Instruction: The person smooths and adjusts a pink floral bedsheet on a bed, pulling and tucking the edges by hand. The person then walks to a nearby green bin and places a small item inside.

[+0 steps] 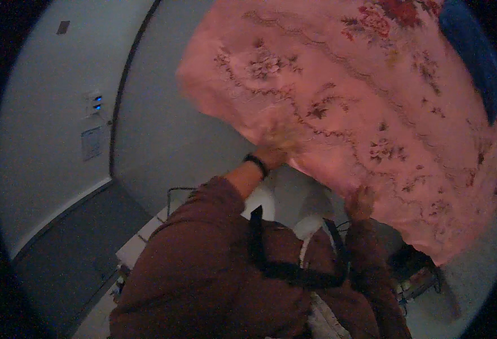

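A large pink floral bedspread (pixel 358 97) spreads across the upper right of the head view, over what seems to be a bed. My left hand (pixel 280 148), below a black wristband (pixel 257 164), is at the near edge of the cloth; its fingers are blurred and partly blend with the fabric. Further right along the same edge, my right hand (pixel 360 202) appears to grip the hem. Blue fabric (pixel 472 59) lies beside the bedspread at the far right.
A grey wall with lit blue indicators (pixel 98 103) and a posted sheet (pixel 91 143) stands on the left. White furniture (pixel 136 245) is close by my left side. Dark items (pixel 417 271) sit below the cloth at lower right.
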A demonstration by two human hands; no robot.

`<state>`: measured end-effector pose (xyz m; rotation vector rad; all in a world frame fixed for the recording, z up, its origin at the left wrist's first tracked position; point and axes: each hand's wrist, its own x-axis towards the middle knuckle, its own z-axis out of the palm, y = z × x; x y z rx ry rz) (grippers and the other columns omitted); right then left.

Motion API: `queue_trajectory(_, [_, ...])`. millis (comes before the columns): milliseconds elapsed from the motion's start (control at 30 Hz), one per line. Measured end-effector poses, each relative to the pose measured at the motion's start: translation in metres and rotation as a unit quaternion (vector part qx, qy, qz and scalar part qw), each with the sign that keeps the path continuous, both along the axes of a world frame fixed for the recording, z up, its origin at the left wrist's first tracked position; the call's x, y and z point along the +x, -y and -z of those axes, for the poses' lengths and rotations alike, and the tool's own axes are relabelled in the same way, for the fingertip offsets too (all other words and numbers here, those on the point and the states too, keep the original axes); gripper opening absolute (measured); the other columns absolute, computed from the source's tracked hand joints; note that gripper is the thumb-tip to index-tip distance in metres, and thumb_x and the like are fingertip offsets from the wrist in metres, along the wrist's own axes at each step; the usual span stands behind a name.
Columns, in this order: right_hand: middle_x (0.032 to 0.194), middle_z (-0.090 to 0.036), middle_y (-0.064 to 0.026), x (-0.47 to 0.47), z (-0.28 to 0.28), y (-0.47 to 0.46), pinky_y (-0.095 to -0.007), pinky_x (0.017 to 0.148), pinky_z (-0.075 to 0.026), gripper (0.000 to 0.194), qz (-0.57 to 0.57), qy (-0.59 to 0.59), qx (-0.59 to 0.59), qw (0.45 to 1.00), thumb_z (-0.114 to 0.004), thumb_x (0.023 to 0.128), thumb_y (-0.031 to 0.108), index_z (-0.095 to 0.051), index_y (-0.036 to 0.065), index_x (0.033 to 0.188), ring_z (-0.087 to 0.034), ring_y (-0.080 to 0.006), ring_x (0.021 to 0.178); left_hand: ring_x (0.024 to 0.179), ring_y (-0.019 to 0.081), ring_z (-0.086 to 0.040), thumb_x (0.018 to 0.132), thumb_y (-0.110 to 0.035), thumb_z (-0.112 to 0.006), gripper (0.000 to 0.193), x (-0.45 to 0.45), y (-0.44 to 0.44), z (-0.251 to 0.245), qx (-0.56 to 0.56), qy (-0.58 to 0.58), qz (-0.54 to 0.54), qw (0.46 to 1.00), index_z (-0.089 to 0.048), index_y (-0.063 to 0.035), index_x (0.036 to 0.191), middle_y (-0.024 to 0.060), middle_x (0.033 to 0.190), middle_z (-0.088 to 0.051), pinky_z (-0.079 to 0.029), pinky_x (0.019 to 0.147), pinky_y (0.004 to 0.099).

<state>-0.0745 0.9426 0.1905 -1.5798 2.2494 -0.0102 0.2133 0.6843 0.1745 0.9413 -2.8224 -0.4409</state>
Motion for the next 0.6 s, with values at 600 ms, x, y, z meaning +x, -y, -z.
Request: queue_trajectory(600, [0.125,-0.060,-0.0258,-0.126,0.066,0.219,-0.0552,0.092,-0.052,0.075,0.016,-0.061,-0.073,0.995,-0.074,0.085,0.047,-0.050,0.007,0.144,-0.059,-0.0465,0.111,0.144,0.0389,-0.039,0.086,-0.056,-0.064,0.072,0.034,0.178,-0.026,0.006,0.146,-0.132,0.980,-0.053,-0.0161,0.144,0.0142,0.157,-0.042,-0.026,0.115,0.0681])
